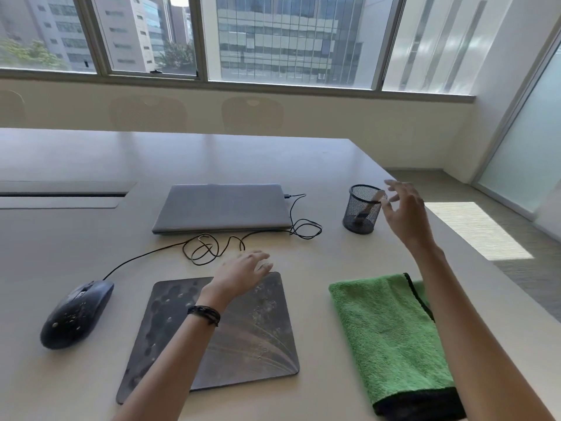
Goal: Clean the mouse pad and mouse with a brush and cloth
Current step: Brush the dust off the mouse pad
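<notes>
Head | mesh cup (357, 220) — brush (377, 196) inside | right hand (405, 214) beside

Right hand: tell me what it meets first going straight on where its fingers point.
Probably the brush leaning out of the mesh pen cup, just ahead of the right hand; depth is unclear, so the cup's rim might come first.

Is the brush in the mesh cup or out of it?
In. The brush leans inside the mesh cup, its handle poking past the rim; the right hand is beside it, fingers spread, not closed on it.
</notes>
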Tool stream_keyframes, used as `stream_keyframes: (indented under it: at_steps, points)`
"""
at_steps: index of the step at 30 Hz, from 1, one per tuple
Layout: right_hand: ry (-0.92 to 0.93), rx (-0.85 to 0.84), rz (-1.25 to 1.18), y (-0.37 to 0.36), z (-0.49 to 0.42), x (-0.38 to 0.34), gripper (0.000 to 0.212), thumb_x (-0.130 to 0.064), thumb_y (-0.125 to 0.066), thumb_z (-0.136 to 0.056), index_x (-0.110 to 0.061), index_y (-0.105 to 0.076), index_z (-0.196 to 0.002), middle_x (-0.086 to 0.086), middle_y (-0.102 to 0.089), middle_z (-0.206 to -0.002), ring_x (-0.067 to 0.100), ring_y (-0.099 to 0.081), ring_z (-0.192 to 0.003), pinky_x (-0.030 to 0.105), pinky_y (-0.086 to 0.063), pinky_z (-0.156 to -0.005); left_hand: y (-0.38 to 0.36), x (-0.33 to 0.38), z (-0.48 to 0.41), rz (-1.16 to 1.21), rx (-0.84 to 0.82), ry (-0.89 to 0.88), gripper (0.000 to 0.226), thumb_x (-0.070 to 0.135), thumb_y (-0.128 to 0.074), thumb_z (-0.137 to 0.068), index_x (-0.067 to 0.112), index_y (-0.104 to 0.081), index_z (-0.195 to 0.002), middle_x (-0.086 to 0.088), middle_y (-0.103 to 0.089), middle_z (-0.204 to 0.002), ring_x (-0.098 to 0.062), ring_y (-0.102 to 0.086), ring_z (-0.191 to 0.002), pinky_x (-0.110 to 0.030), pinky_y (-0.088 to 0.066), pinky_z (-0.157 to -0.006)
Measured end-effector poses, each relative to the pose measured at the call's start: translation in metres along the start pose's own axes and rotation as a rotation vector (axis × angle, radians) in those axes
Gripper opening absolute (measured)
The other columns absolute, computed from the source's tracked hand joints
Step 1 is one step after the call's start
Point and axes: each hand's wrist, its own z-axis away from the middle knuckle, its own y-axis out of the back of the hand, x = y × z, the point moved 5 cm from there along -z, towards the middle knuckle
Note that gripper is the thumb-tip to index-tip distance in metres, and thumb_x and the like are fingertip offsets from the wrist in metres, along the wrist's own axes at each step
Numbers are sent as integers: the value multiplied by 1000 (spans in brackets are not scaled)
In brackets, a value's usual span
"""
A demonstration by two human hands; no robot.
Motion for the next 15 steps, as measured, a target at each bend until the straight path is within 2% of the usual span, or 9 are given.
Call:
stream_keyframes:
  at_steps: [3, 6, 12, 15]
  points:
    - [-78, -7, 19, -10, -12, 14, 34, -7, -55, -88, -3, -55, -122, 20, -53, -112, 33, -59, -87, 38, -48, -78, 0, -1, -3, -19, 7, 7, 47, 45, -35, -97, 22, -45, -137, 3, -41, -146, -19, -40, -132, -37, -35, -107]
    - [-133, -54, 39, -21, -22, 24, 33, -11, -56, -88, -3, -57, -120, 22, -53, -113, 38, -59, -93, 43, -50, -81, 2, 0, -5, -9, 24, 35, 46, 44, -35, -97, 21, -46, -136, 0, -47, -142, -19, -42, -131, -37, -35, -107]
    - [-146, -95, 89, -37, -32, 27, 18, -17, -56, -88, -4, -65, -97, 20, -63, -99, 35, -59, -94, 37, -46, -75, 3, 6, -4, -49, 13, 53, 47, 44, -32, -98, 21, -44, -138, -3, -52, -138, -19, -46, -127, -32, -38, -98]
    - [-156, -132, 123, -42, -35, 30, 16, -16, -56, -87, -5, -66, -94, 19, -64, -98, 35, -59, -94, 37, -46, -75, 2, 8, -2, -44, 4, 60, 47, 42, -32, -99, 20, -43, -138, -4, -51, -139, -20, -45, -128, -32, -37, -100]
